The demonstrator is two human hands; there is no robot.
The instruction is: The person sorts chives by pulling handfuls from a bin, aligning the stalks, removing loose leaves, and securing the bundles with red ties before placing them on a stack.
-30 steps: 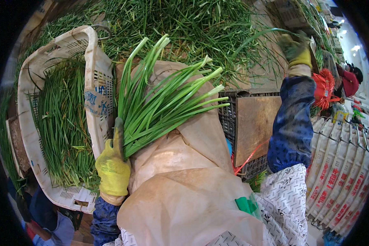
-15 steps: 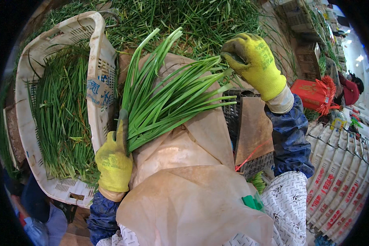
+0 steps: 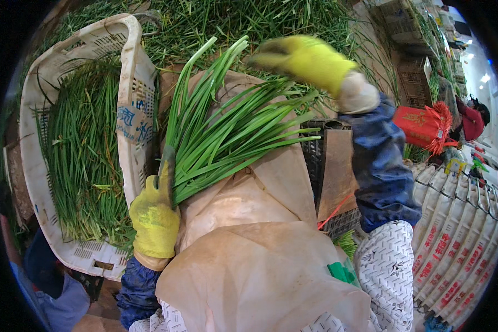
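My left hand (image 3: 157, 213), in a yellow glove with dirt-darkened fingers, grips the lower end of a bunch of Chinese chives (image 3: 221, 144). The long green leaves fan out up and to the right over my lap. Two paler-tipped clumps point toward the far side. My right hand (image 3: 304, 61), gloved alike, is above the far right ends of the bunch. Motion smears its fingers, so their closing and any hold do not show. A brownish translucent apron (image 3: 249, 191) covers my lap beneath the bunch.
To the left stands a white plastic crate (image 3: 128, 72) filled with chives (image 3: 88, 160). A heap of loose chives (image 3: 249, 16) lies beyond my knees. On the right are a brown board (image 3: 337, 166), a red box (image 3: 418, 124) and stacked white slats (image 3: 454, 243). Other people are at the edges.
My right hand has swept left, from beyond the leaf ends to above the bunch. My left hand and the chives in it have hardly moved.
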